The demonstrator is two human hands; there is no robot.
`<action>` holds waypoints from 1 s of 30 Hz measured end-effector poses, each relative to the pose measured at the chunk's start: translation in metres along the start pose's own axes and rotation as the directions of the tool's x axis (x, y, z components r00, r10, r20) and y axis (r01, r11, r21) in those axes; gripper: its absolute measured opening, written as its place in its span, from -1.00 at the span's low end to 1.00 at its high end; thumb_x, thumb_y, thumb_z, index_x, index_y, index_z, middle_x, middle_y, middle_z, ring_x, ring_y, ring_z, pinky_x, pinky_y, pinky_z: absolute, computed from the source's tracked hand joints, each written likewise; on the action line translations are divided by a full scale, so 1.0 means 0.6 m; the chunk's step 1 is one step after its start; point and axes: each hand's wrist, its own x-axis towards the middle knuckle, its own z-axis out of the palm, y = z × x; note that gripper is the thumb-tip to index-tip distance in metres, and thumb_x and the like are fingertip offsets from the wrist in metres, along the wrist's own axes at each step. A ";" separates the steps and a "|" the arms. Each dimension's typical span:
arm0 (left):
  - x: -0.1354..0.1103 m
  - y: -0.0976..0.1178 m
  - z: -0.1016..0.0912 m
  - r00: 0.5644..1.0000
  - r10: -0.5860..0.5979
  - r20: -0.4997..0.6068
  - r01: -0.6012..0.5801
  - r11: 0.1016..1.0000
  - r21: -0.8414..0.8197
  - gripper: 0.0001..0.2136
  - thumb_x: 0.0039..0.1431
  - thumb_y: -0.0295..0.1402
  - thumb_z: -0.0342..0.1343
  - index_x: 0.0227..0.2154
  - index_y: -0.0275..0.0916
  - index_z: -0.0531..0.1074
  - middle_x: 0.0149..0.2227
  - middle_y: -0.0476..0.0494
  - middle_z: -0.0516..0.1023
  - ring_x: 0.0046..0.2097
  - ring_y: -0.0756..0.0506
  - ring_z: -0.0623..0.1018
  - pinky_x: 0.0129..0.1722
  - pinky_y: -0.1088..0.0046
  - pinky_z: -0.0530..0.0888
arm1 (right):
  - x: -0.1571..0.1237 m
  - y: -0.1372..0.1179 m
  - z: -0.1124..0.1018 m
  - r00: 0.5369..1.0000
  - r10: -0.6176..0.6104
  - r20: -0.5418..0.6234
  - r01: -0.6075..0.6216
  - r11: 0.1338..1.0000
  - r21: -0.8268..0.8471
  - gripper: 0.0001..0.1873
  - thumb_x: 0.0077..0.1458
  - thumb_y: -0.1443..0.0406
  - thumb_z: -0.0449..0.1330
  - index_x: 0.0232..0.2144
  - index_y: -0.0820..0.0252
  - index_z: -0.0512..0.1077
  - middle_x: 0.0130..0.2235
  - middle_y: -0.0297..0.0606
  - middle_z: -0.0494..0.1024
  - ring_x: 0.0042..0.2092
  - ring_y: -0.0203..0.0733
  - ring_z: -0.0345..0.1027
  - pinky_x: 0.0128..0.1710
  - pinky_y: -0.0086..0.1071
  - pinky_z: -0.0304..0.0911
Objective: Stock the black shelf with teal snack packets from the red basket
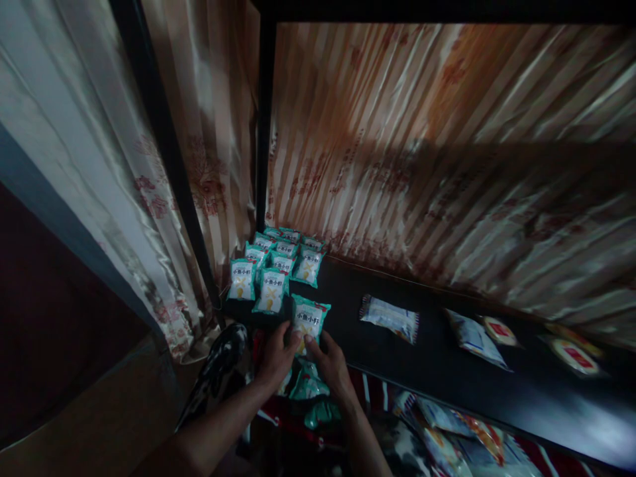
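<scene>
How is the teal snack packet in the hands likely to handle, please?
Probably light: the packet looks puffed with air. Likely slippery, since its film is glossy. Held by the left hand and right hand, it may crumple.

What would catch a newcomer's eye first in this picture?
The left hand and right hand pinch a teal snack packet at the front edge of a dark shelf. Behind it, at the shelf's left end, lies a cluster of matching packets, backed by a shiny striped curtain.
</scene>
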 end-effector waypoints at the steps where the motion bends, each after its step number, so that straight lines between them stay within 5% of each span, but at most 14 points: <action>1: 0.006 0.003 0.002 1.000 0.002 -0.014 -0.001 1.000 0.025 -0.53 0.13 -0.17 0.01 0.05 -0.33 0.30 0.08 -0.30 0.41 0.11 -0.17 0.39 0.09 0.34 0.30 | 0.003 -0.002 -0.002 1.000 -0.006 0.011 0.006 1.000 -0.030 -0.44 -0.06 -0.04 0.18 -0.14 0.24 0.44 -0.23 -0.15 0.59 -0.20 -0.02 0.45 -0.22 -0.28 0.33; 12: 0.034 0.023 0.030 0.988 0.151 -0.027 -0.144 0.974 0.175 -0.59 0.18 -0.24 -0.05 0.04 -0.31 0.30 0.06 -0.31 0.43 0.09 -0.18 0.43 0.08 0.25 0.34 | 0.043 -0.001 -0.022 0.999 -0.022 -0.045 0.007 0.951 -0.310 -0.54 -0.04 -0.01 0.12 -0.22 0.20 0.42 -0.26 -0.14 0.58 -0.22 -0.01 0.45 -0.24 -0.28 0.28; 20: 0.042 0.001 0.049 0.898 0.431 -0.083 -0.395 0.876 0.278 -0.68 0.18 -0.38 -0.08 -0.01 -0.29 0.34 0.02 -0.29 0.44 0.09 -0.14 0.41 0.12 0.19 0.33 | 0.078 0.013 -0.017 0.992 -0.016 -0.121 -0.035 0.912 -0.409 -0.50 -0.04 -0.04 0.04 -0.23 0.21 0.41 -0.29 -0.11 0.55 -0.29 -0.03 0.44 -0.30 -0.29 0.24; 30: 0.068 0.017 0.057 0.882 0.471 -0.020 -0.440 0.837 0.325 -0.66 0.18 -0.43 -0.13 0.00 -0.32 0.34 0.11 -0.31 0.34 0.17 -0.14 0.32 0.19 0.19 0.27 | 0.120 0.018 0.000 0.976 -0.088 -0.200 -0.005 0.906 -0.424 -0.45 -0.01 -0.04 0.02 -0.15 0.24 0.42 -0.30 -0.11 0.56 -0.30 -0.06 0.44 -0.31 -0.32 0.26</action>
